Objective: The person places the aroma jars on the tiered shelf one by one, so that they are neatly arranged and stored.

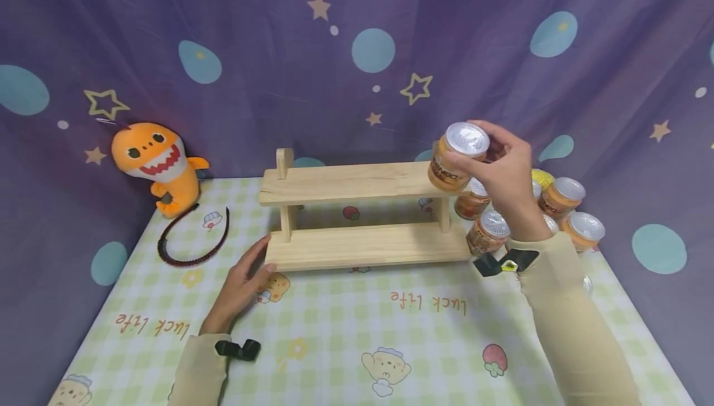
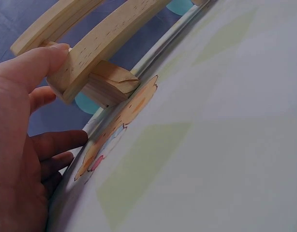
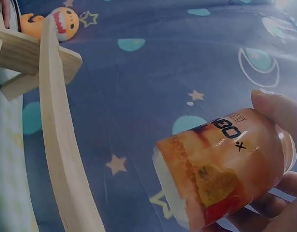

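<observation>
The left hand [image 2: 15,130] comes in from the left side, and its thumb [image 2: 55,57] rests against the end of the wooden shelf [image 2: 114,38]. The other fingers lie lower, slightly bent, near the tablecloth [image 2: 226,159]. Under the board there is a short wooden foot [image 2: 112,82] (its grain is visible). Beside this foot, the cloth carries a printed orange figure [image 2: 134,106] and pale green squares. Behind stands a bluish backdrop [image 2: 18,19] with teal spots.

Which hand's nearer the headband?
Left. Left hand touches the left end of the wooden shelf, just right of the headband; right hand holds a jar by the shelf's right end.
</observation>
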Tool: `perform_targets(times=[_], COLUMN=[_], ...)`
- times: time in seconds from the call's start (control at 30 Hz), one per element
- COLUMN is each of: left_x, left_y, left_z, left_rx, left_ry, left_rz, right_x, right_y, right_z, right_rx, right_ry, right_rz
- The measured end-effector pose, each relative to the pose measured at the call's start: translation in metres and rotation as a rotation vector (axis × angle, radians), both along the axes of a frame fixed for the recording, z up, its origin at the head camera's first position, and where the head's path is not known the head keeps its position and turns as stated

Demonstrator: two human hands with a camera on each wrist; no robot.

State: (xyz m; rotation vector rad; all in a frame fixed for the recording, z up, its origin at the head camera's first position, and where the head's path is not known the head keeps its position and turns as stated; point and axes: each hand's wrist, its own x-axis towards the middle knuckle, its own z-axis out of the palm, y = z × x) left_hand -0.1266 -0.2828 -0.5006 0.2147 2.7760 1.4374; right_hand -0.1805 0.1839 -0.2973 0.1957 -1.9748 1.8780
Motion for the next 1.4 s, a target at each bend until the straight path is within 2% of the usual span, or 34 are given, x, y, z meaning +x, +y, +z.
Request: perform_targets(times=[0.4,0.67,0.97,1.4], left_x=[0.0,0.001,0.001,0.002], left_y=[0.001,0.0,0.001,0.002], left_z=[0.002,0.0,0.001,0.003], left_rx=[0.024,0.014,0.009,0.008], left_ry=[-0.005,0.001,0.014,-0.022], left_rz=[-0.008,-0.003,-0.002,0.012], right_x=[-0.013,-0.023,-0.03,-0.039], right_y=[-0.033,-0.061,-0.089,-0.128], right_z=[-0.002,-0.003,-0.002,-0.004], right_rx=[0.111,0.116,0.119,0.16], right_ry=[-0.035,-0.076,-0.077,-0.105], right_rz=[0.061,0.109,0.182,0.242])
